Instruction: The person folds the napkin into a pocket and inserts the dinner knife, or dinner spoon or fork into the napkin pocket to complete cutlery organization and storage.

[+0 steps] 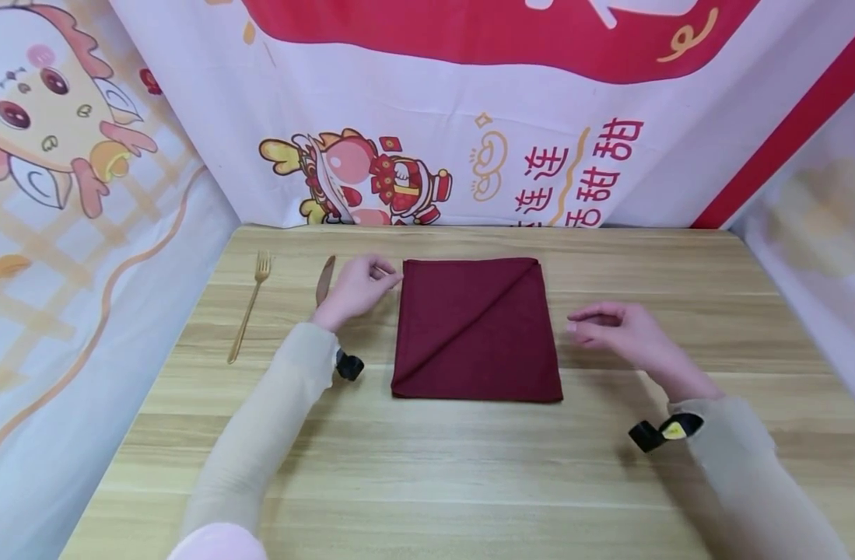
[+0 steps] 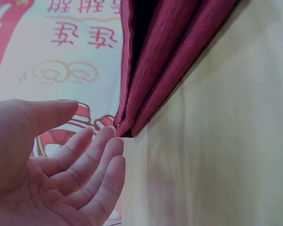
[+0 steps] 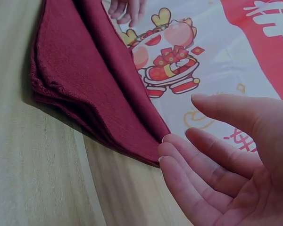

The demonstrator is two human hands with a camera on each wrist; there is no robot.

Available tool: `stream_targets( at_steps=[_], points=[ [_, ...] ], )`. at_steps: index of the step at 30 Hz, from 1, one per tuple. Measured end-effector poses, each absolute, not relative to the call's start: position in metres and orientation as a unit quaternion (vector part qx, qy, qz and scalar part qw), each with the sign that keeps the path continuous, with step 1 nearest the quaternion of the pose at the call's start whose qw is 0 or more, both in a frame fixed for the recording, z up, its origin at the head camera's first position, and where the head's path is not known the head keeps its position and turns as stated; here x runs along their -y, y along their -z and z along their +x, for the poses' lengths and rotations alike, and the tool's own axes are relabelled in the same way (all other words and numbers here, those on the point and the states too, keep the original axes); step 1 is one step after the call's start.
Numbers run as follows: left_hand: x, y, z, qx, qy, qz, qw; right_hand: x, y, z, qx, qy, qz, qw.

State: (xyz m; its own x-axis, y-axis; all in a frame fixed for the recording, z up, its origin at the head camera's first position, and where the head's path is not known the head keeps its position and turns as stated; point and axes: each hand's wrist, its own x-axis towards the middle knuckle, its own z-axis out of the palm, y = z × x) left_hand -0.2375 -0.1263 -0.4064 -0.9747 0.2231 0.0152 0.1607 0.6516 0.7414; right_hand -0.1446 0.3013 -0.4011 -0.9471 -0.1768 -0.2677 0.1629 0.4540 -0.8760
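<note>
A dark red cloth napkin (image 1: 479, 334) lies folded into a square, with a diagonal fold running from its lower left to its upper right corner. My left hand (image 1: 360, 288) is by the napkin's upper left corner, fingers loosely bent and holding nothing. In the left wrist view its fingertips (image 2: 114, 141) come very close to the cloth's corner; contact is unclear. To the right of the napkin hovers my right hand (image 1: 619, 330), empty, its fingers relaxed and the thumb apart from them. Layered edges of the napkin (image 3: 80, 75) show in the right wrist view.
On the left of the wooden table (image 1: 427, 482) lies a gold fork (image 1: 248, 307). Beside it is a knife (image 1: 325, 278), partly hidden by my left hand and forearm. A printed cloth (image 1: 413, 93) hangs behind the table's far edge, with more at both sides.
</note>
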Motion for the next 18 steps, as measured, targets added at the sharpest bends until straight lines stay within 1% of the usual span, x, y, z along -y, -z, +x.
stream_targets(
  at_steps=[5,11,18],
  points=[
    [0.131,0.409,-0.213,-0.909,-0.395,0.129,0.038,-0.293,0.407,-0.160,-0.825,0.538,0.000,0.175],
    [0.133,0.412,-0.185,-0.896,-0.411,0.155,0.066,-0.287,0.412,-0.180,-0.820,0.547,-0.004,0.167],
    [0.134,0.414,-0.164,-0.890,-0.415,0.175,0.067,-0.282,0.415,-0.206,-0.819,0.551,-0.006,0.161]
  ],
)
